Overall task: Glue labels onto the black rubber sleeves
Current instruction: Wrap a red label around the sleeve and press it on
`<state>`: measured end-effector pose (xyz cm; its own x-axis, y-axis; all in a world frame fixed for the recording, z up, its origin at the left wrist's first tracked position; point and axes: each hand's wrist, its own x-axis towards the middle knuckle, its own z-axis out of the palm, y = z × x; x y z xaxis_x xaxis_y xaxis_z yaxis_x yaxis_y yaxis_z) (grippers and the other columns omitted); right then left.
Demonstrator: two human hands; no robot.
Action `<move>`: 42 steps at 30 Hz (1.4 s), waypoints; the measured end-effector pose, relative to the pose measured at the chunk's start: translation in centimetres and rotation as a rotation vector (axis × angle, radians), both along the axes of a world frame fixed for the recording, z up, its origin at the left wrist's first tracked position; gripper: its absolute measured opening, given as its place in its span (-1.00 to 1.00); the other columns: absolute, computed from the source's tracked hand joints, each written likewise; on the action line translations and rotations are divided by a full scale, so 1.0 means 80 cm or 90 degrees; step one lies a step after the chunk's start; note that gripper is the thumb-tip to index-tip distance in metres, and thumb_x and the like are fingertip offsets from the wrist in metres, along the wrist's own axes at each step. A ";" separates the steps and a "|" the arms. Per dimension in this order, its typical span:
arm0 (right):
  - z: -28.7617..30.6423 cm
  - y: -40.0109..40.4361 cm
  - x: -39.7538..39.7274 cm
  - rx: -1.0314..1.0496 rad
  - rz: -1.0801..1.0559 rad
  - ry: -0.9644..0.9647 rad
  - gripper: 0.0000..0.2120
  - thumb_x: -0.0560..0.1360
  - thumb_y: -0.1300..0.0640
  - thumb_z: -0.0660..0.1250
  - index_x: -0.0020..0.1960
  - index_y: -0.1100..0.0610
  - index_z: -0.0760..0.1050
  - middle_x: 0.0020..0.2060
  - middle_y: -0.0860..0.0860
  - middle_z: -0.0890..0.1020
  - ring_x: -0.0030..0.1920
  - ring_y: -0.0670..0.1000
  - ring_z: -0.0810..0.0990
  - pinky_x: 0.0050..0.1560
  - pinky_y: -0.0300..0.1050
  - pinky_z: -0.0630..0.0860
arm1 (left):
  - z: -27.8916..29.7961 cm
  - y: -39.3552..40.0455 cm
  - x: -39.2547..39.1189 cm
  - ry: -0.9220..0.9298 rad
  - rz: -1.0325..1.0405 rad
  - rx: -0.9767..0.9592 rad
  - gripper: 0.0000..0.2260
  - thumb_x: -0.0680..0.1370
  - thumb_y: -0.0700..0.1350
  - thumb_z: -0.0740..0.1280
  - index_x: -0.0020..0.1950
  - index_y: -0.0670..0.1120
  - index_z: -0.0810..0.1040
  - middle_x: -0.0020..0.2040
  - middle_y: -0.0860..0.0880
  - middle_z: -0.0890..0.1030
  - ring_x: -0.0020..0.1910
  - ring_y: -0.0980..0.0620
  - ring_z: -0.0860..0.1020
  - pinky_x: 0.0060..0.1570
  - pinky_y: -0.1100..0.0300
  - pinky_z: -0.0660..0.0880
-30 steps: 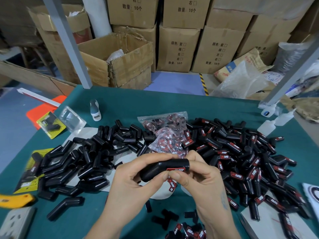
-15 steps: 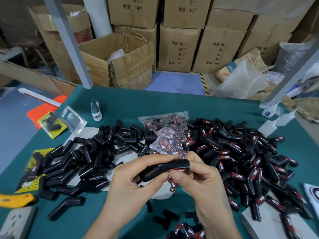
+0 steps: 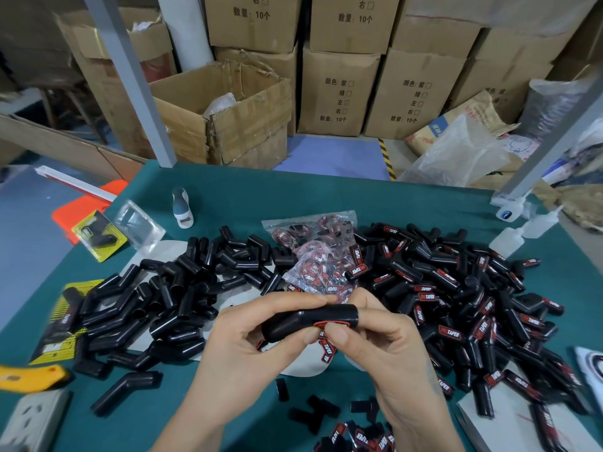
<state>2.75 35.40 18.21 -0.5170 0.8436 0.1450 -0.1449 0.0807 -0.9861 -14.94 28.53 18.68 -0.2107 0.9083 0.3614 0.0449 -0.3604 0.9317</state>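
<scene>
Green surface heaped with black sleeves; above it, left hand and right hand both pinch one rubber sleeve, right thumb pressing its red label.

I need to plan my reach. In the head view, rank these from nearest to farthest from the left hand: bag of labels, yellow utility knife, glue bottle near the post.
From the left hand:
1. Bag of labels, just beyond the hands, centre.
2. Yellow utility knife, far left, table edge.
3. Glue bottle, far side, left of centre.
</scene>
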 end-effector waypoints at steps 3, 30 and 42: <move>-0.001 0.002 0.001 0.006 0.010 -0.005 -0.69 0.45 -0.20 0.55 0.03 0.01 0.78 -0.26 -0.09 0.38 -0.24 -0.07 0.35 -0.24 -0.31 0.28 | 0.000 0.000 -0.001 0.000 -0.002 -0.006 -0.73 0.52 -0.16 0.50 0.19 0.08 0.74 0.14 0.01 0.76 0.14 -0.02 0.72 0.13 0.22 0.62; 0.004 0.005 0.010 0.055 0.065 -0.022 -0.73 0.55 -0.19 0.46 0.04 -0.02 0.77 -0.24 -0.09 0.41 -0.25 -0.08 0.37 -0.22 -0.30 0.32 | 0.000 0.003 0.015 -0.101 0.006 0.004 -0.81 0.52 0.02 0.56 0.11 0.04 0.72 0.13 -0.09 0.74 0.05 -0.06 0.73 0.03 0.17 0.64; 0.005 0.007 0.017 0.078 0.077 -0.052 -0.72 0.57 -0.21 0.43 0.05 -0.03 0.77 -0.23 0.11 0.40 -0.21 0.14 0.39 -0.18 -0.02 0.29 | 0.000 0.000 0.014 -0.163 -0.026 -0.026 -0.79 0.49 0.04 0.60 0.07 0.05 0.73 0.12 -0.08 0.74 0.06 -0.03 0.73 -0.01 0.19 0.64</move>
<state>4.08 35.95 18.57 -0.6282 0.7531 0.1956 -0.0800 0.1875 -0.9790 -13.83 28.53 18.71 -0.2531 0.9307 0.2640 -0.2082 -0.3189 0.9246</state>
